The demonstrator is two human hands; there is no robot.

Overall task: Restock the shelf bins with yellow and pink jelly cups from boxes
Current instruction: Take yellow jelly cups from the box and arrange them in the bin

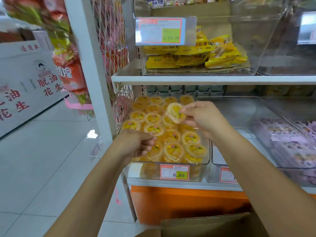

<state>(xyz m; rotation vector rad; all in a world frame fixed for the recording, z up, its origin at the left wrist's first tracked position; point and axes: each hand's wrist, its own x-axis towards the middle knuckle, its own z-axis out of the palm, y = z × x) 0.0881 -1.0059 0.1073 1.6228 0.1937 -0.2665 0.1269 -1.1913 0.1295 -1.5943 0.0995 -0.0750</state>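
A clear shelf bin (206, 161) on the lower shelf is packed with several yellow jelly cups (172, 151) lying lid up. My right hand (203, 117) pinches one yellow jelly cup (176, 112), tilted on its side, above the middle of the bin. At the bin's front left, my left hand (138, 142) has its fingers curled around the edge of a yellow jelly cup (154, 129). A brown cardboard box (210, 224) with open flaps sits at the bottom of the view, below my right forearm.
To the right sits another clear bin (227, 165), and further right a bin of purple packets (294, 147). The upper shelf holds a bin of yellow snack packs (193, 55). Snack bags (70, 69) hang on the white post (92, 65) at left. Tiled floor lies to the left.
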